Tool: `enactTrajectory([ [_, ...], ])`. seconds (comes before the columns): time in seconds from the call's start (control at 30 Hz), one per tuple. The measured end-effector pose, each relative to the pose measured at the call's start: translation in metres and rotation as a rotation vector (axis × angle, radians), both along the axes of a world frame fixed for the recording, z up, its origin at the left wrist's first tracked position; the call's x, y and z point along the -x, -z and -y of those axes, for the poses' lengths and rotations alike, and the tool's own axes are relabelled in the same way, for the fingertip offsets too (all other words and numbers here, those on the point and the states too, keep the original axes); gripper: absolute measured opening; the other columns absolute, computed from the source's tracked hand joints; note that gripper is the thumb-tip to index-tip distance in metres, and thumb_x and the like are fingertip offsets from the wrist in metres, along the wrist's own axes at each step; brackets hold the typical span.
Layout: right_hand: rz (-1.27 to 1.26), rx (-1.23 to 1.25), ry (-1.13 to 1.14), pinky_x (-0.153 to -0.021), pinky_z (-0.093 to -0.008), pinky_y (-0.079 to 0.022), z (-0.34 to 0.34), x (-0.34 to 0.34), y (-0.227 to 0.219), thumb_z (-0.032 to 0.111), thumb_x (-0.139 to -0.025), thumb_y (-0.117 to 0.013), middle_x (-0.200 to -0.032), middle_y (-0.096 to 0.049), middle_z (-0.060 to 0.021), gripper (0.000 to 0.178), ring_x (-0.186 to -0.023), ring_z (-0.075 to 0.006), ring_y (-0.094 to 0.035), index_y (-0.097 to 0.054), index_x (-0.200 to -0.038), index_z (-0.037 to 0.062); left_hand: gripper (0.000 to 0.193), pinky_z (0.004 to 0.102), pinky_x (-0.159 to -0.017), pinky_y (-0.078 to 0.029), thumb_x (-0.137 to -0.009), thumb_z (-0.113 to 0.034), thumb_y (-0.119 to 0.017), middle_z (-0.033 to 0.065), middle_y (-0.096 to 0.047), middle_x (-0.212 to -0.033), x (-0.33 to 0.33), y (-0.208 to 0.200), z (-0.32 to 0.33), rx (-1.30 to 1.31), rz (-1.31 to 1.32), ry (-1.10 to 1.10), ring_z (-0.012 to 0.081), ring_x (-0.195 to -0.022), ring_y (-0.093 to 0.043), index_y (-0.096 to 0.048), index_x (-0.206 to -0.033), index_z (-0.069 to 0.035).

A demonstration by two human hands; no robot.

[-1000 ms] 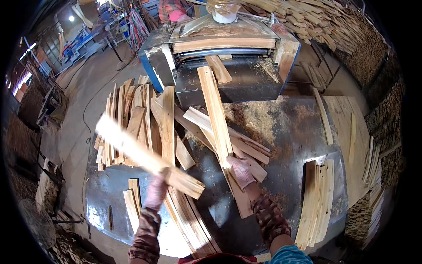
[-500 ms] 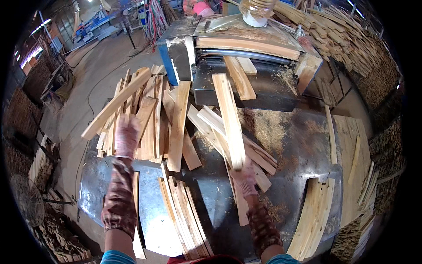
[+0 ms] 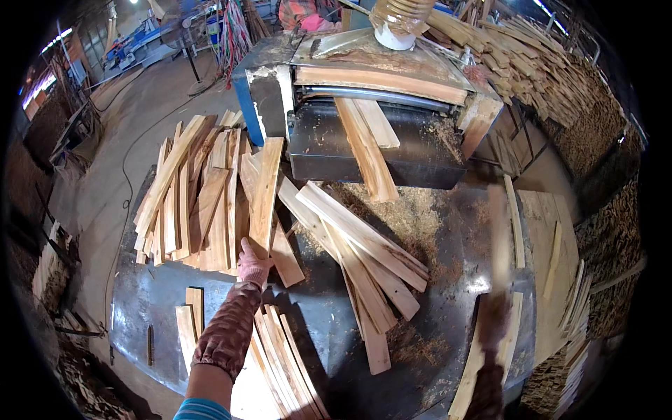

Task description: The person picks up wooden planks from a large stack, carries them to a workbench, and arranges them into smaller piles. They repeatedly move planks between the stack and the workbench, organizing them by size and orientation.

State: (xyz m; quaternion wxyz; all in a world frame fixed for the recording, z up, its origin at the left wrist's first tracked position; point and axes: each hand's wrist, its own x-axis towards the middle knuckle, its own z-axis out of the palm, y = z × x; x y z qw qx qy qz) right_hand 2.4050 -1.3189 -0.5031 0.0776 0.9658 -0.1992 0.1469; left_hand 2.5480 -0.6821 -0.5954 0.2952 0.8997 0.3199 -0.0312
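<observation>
My left hand (image 3: 253, 264), in a pink glove, is closed on the near end of a flat wooden board (image 3: 267, 189). That board lies at the right side of a heap of similar boards (image 3: 199, 189). My right hand (image 3: 494, 318) is smeared by motion at the right of the metal table; a blurred wooden strip (image 3: 498, 231) stretches away from it, held at its near end. Two boards, a longer one (image 3: 365, 150) and a paler one (image 3: 378, 124), stick out of the planer's (image 3: 381, 77) slot onto its bed.
Fanned boards (image 3: 357, 259) lie mid-table beside sawdust (image 3: 413, 217). A row of narrow boards (image 3: 287, 357) stands at the near edge, with short pieces (image 3: 189, 322) to its left and another stack (image 3: 467, 378) to its right. Piled wood (image 3: 518, 63) fills the far right.
My left hand left the heap's left side, where a slanted board now rests, and gripped another board. My right hand swung right with its board. The planer's boards protrude further.
</observation>
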Motion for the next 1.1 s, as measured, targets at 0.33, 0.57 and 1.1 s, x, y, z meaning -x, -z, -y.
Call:
enactTrajectory([
  [0.33,0.091,-0.805,-0.720,-0.119,-0.0394,-0.027,-0.240,-0.238,-0.102,0.050,-0.088,-0.065,-0.156,-0.032,-0.0235,0.082,-0.146,-0.0360,-0.031,-0.037,-0.150,0.0038,0.059,0.0429,-0.070,-0.058,-0.088,-0.043,-0.066,0.0234,-0.063,-0.106,0.040,-0.088,0.016,2.036,0.469,-0.229,0.0306,-0.079,-0.065,-0.055,-0.123,0.003],
  [0.57,-0.129,-0.469,-0.572,-0.078,-0.0439,-0.058,-0.364,-0.178,-0.091,0.025,-0.073,-0.076,-0.128,-0.048,-0.0190,0.075,-0.099,-0.0352,-0.065,-0.037,-0.133,0.0067,0.075,0.0408,-0.070,-0.055,-0.091,-0.064,-0.055,0.0305,-0.055,-0.123,0.106,-0.094,0.031,2.424,0.364,-0.220,0.0325,-0.087,-0.058,-0.047,-0.141,-0.008],
  [1.1,-1.085,-0.799,-0.933,-0.096,-0.0440,-0.048,-0.292,0.236,0.075,0.052,-0.094,-0.055,-0.125,-0.061,-0.0233,0.059,-0.114,-0.0394,-0.059,-0.053,-0.136,0.0109,0.067,0.0265,-0.038,-0.037,-0.092,-0.073,-0.045,-0.0015,-0.049,-0.057,0.224,-0.101,0.019,1.379,0.165,-0.167,0.0125,-0.043,-0.047,-0.062,-0.111,-0.011],
])
